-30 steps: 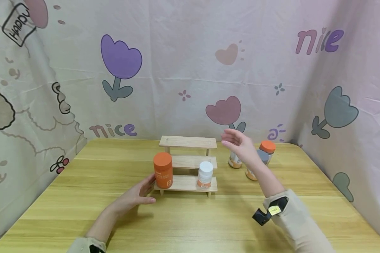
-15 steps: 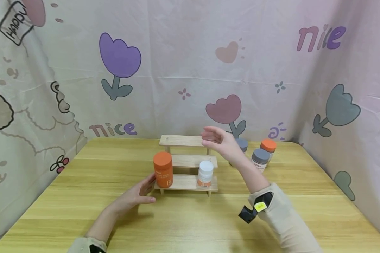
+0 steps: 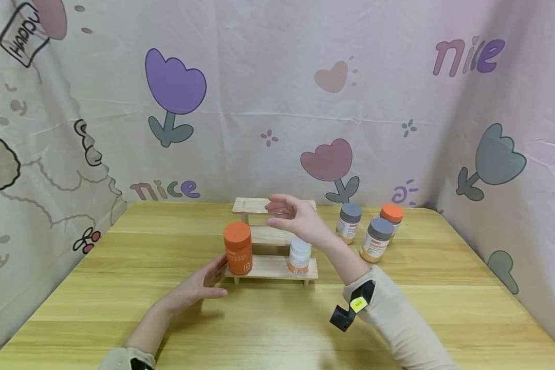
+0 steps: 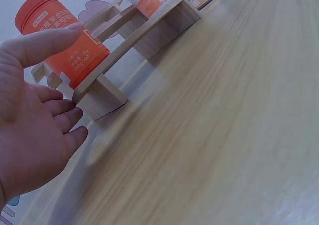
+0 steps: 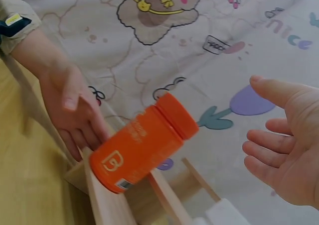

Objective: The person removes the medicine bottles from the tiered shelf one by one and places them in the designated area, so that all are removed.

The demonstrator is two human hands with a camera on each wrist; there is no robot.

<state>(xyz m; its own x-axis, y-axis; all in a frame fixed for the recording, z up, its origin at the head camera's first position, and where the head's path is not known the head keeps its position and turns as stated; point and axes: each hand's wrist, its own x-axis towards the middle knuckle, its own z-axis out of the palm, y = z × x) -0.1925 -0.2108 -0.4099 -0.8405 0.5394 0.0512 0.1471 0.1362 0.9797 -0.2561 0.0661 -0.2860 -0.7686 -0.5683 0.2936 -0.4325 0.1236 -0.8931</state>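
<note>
An orange bottle [image 3: 238, 252] with an orange lid stands at the left end of the lowest step of a three-step wooden rack [image 3: 270, 267]. My left hand [image 3: 199, 285] is beside it, thumb spread from the fingers. In the left wrist view the fingers of this hand [image 4: 37, 120] lie by the rack's end; whether they touch it I cannot tell. A white bottle [image 3: 299, 259] occupies the right end of the same step. Over the upper steps hovers my right hand [image 3: 302, 221], holding nothing, fingers slightly bent and partly hiding the rack.
To the right of the rack, two grey-lidded bottles [image 3: 349, 223] [image 3: 376, 240] stand on the wooden table [image 3: 277, 329]. Behind the nearer one is an orange-lidded bottle [image 3: 392, 212]. A printed curtain [image 3: 259, 92] hangs at the back and sides.
My right hand has moved left from near the grey-lidded bottles to above the rack, uncovering those bottles. My left hand and the bottles on the rack stay put.
</note>
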